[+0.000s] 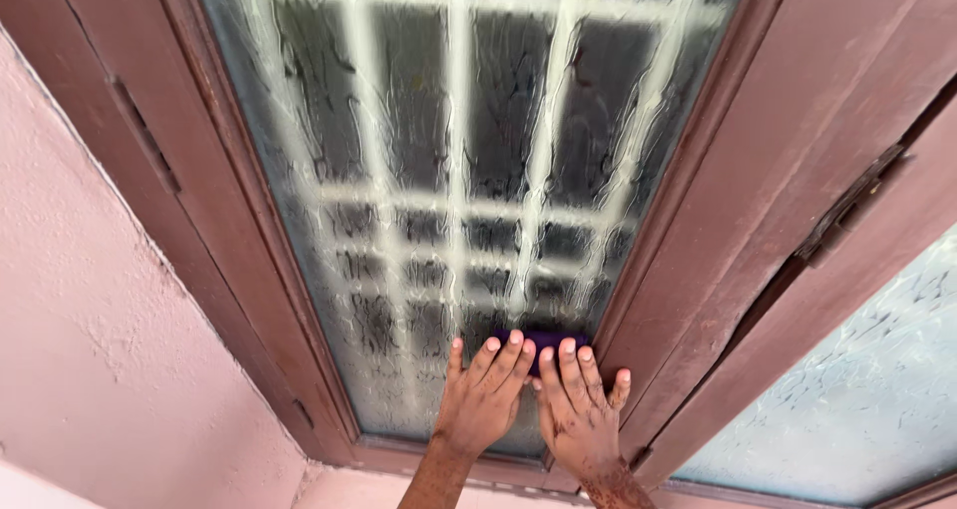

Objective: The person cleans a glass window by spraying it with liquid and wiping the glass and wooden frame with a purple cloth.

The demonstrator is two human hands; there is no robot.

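Both hands press flat, fingers spread and extended, against the frosted glass pane (469, 170) of a brown wooden window frame (698, 220). The left hand (483, 394) and right hand (578, 399) lie side by side near the pane's lower edge, their fingertips covering a purple cloth (546, 340) held against the glass. Pink plastered wall (100, 369) stands at the left.

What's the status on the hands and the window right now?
Left hand and right hand flat, side by side, pressing purple cloth on frosted glass. Pane's low corner. Nothing in the way.
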